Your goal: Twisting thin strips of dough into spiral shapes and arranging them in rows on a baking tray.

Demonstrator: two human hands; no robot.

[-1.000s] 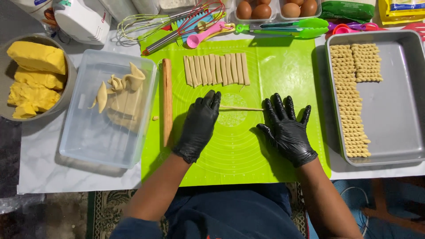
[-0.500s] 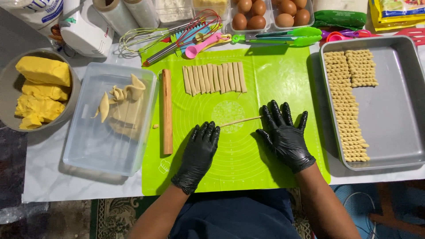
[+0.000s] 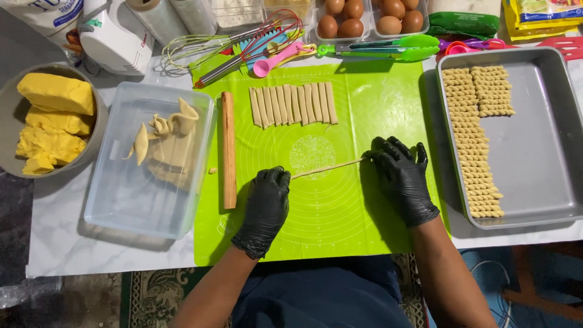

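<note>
Head view: rolling step; left hand (image 3: 265, 203) and right hand (image 3: 401, 177) pinch the thin dough rope's (image 3: 327, 168) ends between them; twisting probably follows, needing gentle tension.

Both ends of the thin dough rope (image 3: 328, 168) are disappearing under the black-gloved left hand (image 3: 267, 203) and right hand (image 3: 401, 179), so the grip is impossible to judge. The egg cartons (image 3: 370, 18), the hand mixer (image 3: 115, 36) and the yellow packets (image 3: 540, 15) are running off the top edge. The grey bowl (image 3: 100, 130) is being clipped at the left.
</note>
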